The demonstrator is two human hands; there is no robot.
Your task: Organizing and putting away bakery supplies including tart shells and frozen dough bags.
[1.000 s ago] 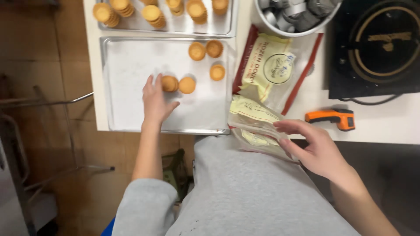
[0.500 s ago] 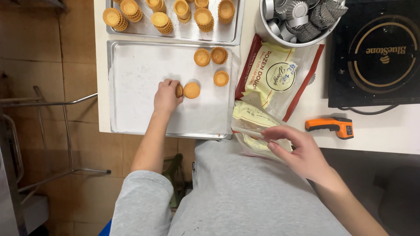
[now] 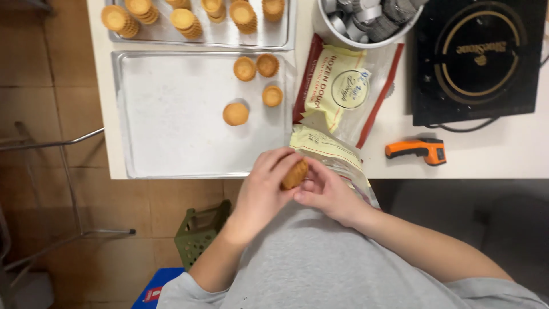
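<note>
Fingers hide much of the small golden tart shell (image 3: pixel 295 174), a round, ridged pastry piece held just off the counter's (image 3: pixel 486 154) near edge, in front of a crinkled clear plastic bag (image 3: pixel 329 150). Its long axis tilts up toward the right. The left hand (image 3: pixel 264 191) wraps over it from the left and the right hand (image 3: pixel 326 191) pinches its lower side, both clamped on it. Four more shells (image 3: pixel 235 114) sit near the right edge of the flat metal baking tray (image 3: pixel 171 114).
</note>
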